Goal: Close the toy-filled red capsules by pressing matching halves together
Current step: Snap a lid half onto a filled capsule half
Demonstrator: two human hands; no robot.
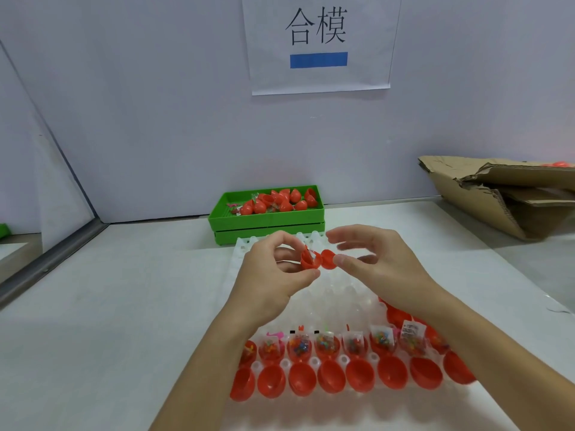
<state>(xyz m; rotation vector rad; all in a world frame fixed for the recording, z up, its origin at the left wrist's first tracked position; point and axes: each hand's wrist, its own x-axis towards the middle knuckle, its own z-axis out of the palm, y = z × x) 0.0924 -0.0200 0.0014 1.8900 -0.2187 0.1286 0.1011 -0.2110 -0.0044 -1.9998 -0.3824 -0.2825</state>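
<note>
Now, left hand (273,269): pinches toy-filled capsule half (309,259) above white tray (245,244).
Right hand (373,259): fingertips pinch empty capsule half (328,259).
Handling: likely light, rigid, slippery; grip domes, align rims.

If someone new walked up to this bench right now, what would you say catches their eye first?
Probably the two hands at centre: the left hand grips a toy-filled red plastic capsule half while the right hand brings a matching red cap half against it. Next, the rows of open red capsule halves in the white plastic tray nearest the person, then the green plastic bin of red capsules by the wall.
</note>
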